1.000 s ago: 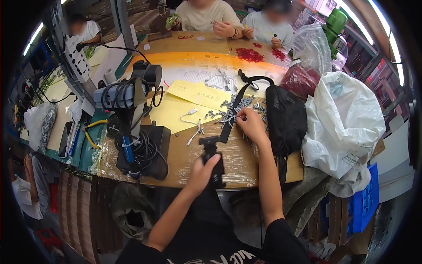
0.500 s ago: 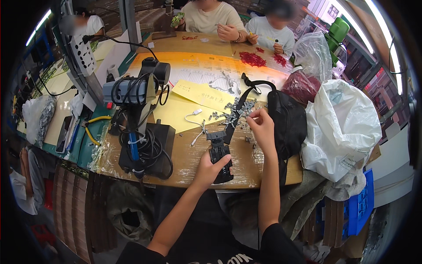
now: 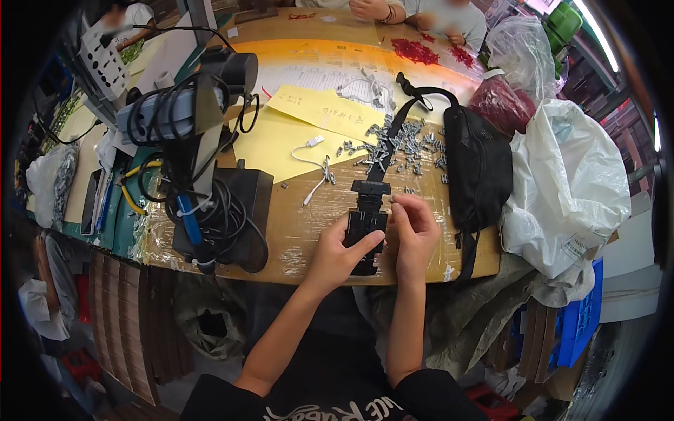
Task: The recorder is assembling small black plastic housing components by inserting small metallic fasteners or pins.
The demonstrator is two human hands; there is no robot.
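Clasping black holder (image 3: pixel 364 222): left hand (image 3: pixel 335 257); beside it, right hand (image 3: pixel 415 235) pinched, contents unclear. Aligning seemed underway; next likely needed precision.

My feed gives me two hands, one left hand (image 3: pixel 338 254) and one right hand (image 3: pixel 415 233), and one black device (image 3: pixel 367 226). The small grey parts (image 3: pixel 413 142) run to dozens, too crowded for me to number exactly. I count two yellow sheets (image 3: pixel 324 112), one short white cable (image 3: pixel 315 141), one black bag (image 3: pixel 481 158), one white sack (image 3: pixel 569 189), one clear bag (image 3: pixel 502 105) and two main red heaps (image 3: pixel 414 51). Across one table (image 3: pixel 295 217) I see two people (image 3: pixel 460 15). Pale cables (image 3: pixel 365 90) I can't separate into a number.
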